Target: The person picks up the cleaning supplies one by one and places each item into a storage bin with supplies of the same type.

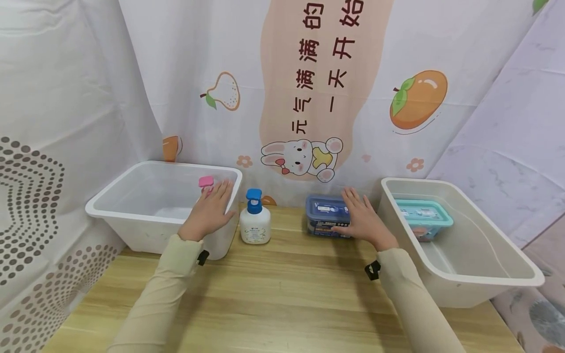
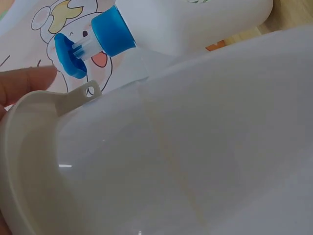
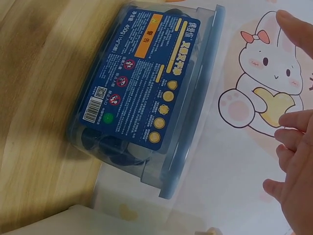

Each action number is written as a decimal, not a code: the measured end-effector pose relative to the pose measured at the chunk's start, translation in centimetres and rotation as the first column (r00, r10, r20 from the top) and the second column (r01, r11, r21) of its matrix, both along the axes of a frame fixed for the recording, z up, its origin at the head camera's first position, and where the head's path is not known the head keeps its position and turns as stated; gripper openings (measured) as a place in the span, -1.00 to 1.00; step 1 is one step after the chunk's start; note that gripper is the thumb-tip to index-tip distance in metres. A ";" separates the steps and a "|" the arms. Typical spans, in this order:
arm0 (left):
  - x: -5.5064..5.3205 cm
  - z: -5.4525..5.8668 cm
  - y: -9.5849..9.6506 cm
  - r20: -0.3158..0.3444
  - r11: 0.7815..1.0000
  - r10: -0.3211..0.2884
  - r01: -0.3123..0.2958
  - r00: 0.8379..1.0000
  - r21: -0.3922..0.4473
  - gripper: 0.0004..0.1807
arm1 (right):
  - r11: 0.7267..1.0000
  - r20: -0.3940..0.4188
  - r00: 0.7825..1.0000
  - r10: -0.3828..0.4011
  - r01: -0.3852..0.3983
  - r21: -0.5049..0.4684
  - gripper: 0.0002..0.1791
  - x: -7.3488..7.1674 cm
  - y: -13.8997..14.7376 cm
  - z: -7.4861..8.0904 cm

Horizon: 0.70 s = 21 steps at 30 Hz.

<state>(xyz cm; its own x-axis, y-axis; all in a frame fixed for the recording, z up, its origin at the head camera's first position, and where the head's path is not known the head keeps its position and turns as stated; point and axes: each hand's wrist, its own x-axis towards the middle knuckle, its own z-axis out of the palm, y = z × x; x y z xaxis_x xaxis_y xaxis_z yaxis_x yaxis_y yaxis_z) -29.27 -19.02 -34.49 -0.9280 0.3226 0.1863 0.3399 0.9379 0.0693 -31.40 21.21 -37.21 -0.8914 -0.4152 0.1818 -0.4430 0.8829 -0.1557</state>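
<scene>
Presently, the left hand [image 1: 209,211], fingers straight, is at the white basin's [image 1: 132,235] three-o'clock end near the blue-topped pump bottle [image 1: 255,228], while the right hand [image 1: 365,223], fingers extended, hovers with the blue-lidded plastic box [image 1: 325,214] at its nine o'clock.

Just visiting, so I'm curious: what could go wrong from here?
The upright blue-topped bottle stands close beside the left bin, near the left hand; a sideways sweep might topple it. The blue box sits by the right bin; if the right hand slides it sideways, it could bump that bin.
</scene>
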 end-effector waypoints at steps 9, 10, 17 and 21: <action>0.0 0.0 0.1 0.011 1.000 0.004 -0.004 1.000 0.008 -0.28 | 1.000 0.023 1.000 0.010 -0.010 0.004 0.19 -0.9 -0.4 0.1; 0.0 0.0 0.2 0.012 1.000 0.003 -0.003 1.000 0.009 -0.29 | 1.000 0.024 1.000 0.012 -0.012 0.009 0.19 -1.0 -0.4 0.2; -0.1 -0.3 0.5 0.054 1.000 0.010 -0.011 0.998 0.026 -0.32 | 0.999 0.027 1.000 0.013 -0.014 0.033 0.21 -2.0 -0.3 0.1; -0.2 -0.5 0.6 0.048 1.000 0.003 -0.004 0.999 0.019 -0.34 | 0.999 0.031 0.999 0.012 -0.013 0.033 0.21 -2.3 -0.2 0.1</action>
